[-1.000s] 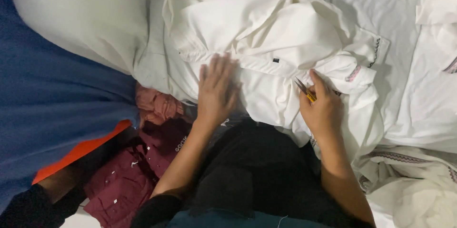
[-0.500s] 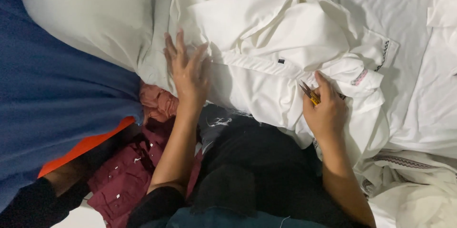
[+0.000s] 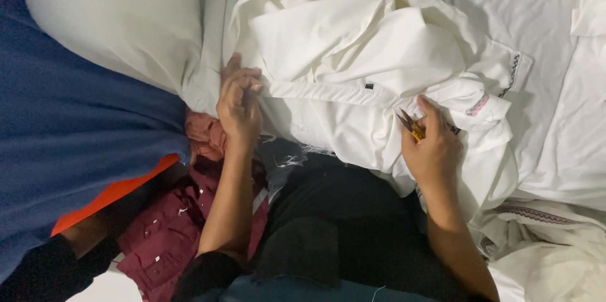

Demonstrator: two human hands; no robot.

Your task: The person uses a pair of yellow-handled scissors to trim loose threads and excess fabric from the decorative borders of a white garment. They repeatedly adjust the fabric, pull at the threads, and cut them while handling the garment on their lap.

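At centre frame, on the lap: one crumpled white garment (image 3: 379, 56), spread from about 11 o'clock round to 3 o'clock, bunched high and trimmed with dark embroidered edging. At 9 o'clock of that heap, left hand (image 3: 240, 103), fingers curled together and pinching a fold of the white cloth at its edge, seemingly to hold the fabric taut and steady. At 4 o'clock of the heap, right hand (image 3: 432, 150), clenched round one small pair of yellow-handled thread snips (image 3: 410, 125), blades pointing up toward 11 o'clock and resting against the cloth just beside a pink-stitched edge (image 3: 478, 105), probably kept close there for working on the seam. On the placket between the two hands, one small dark button or tag (image 3: 369, 86). Below, toward 6 o'clock, dark trousers (image 3: 341, 213) with loose thread ends lying at the garment's frayed lower edge. Toward 7 o'clock, one maroon shirt (image 3: 164, 239) with white buttons, heaped aside. At 9 to 10 o'clock, blue cloth (image 3: 69, 138) with an orange strip, and one large pale cushion (image 3: 120, 18). At 3 to 5 o'clock, further white pieces (image 3: 562, 251) on a white sheet, number hard to tell.
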